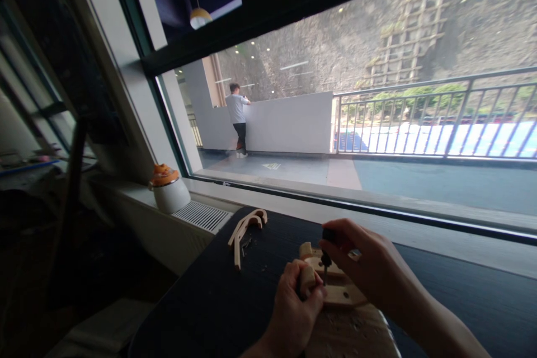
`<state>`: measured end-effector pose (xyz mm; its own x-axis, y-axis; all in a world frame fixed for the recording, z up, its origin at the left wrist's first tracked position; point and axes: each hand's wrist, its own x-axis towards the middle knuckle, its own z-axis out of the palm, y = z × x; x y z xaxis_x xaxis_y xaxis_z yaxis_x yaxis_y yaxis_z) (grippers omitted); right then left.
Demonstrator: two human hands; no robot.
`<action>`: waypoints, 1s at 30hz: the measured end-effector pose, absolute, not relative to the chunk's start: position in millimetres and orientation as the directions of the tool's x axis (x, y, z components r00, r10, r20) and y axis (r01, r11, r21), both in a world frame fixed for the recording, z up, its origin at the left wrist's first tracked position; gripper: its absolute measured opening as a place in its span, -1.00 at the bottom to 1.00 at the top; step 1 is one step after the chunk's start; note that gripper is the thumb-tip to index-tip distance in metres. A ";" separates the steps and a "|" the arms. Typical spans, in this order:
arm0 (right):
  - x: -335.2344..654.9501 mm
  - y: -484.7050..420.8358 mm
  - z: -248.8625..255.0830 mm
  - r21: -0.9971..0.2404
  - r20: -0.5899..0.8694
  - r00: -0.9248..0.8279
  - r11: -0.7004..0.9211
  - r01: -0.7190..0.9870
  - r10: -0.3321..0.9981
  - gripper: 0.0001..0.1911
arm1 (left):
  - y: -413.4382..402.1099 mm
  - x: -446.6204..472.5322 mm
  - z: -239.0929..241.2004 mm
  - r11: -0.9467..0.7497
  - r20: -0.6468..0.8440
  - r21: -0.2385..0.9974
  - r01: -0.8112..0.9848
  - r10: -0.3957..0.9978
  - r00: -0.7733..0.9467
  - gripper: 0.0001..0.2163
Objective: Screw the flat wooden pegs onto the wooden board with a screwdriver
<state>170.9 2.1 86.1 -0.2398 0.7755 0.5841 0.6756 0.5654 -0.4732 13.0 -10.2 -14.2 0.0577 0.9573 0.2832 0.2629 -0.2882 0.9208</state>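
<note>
My right hand is closed around the black handle of a screwdriver, which stands nearly upright with its shaft pointing down at a pale wooden piece. Close by on the left, my left hand grips the rounded end of the wooden assembly, its thumb near the screwdriver tip. Dark holes show in the wood. A worn wooden board lies beneath the assembly. Whether the tip sits in a screw is too small to tell.
Two curved wooden strips lie on the black table, with several small screws beside them. An orange-topped white jar stands on the sill at left. Beyond the window, a person stands by a low wall.
</note>
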 end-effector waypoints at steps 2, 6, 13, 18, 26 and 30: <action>170.9 2.6 84.6 -0.478 0.580 -0.226 0.552 0.683 0.783 -0.83 | -10.1 13.2 -15.3 -0.292 0.286 0.923 0.251 0.956 0.063 -0.94; 168.3 0.5 83.9 -0.481 0.584 -0.215 0.547 0.685 0.783 -0.82 | -10.3 13.8 -15.7 -0.294 0.286 0.925 0.240 0.956 0.065 -0.94; 166.5 -1.2 86.9 -0.433 0.615 -0.286 0.618 0.656 0.735 -0.75 | -12.4 11.8 -11.8 -0.282 0.268 0.934 0.218 0.959 0.094 -0.90; 167.1 -2.4 87.6 -0.415 0.607 -0.308 0.623 0.663 0.732 -0.72 | -11.0 12.4 -11.8 -0.289 0.280 0.929 0.232 0.957 0.072 -0.90; 173.1 2.5 85.0 -0.428 0.592 -0.236 0.549 0.718 0.770 -0.78 | -9.8 13.1 -14.4 -0.290 0.283 0.928 0.233 0.957 0.062 -0.91; 171.0 -3.4 92.0 -0.405 0.612 -0.296 0.612 0.679 0.733 -0.76 | -9.7 13.6 -13.3 -0.300 0.293 0.927 0.224 0.954 0.066 -0.92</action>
<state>171.0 -3.4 92.0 -0.2964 0.7334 0.6118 0.6789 0.6123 -0.4051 13.6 -9.7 -13.3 0.0663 0.9538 0.2930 0.2243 -0.3003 0.9271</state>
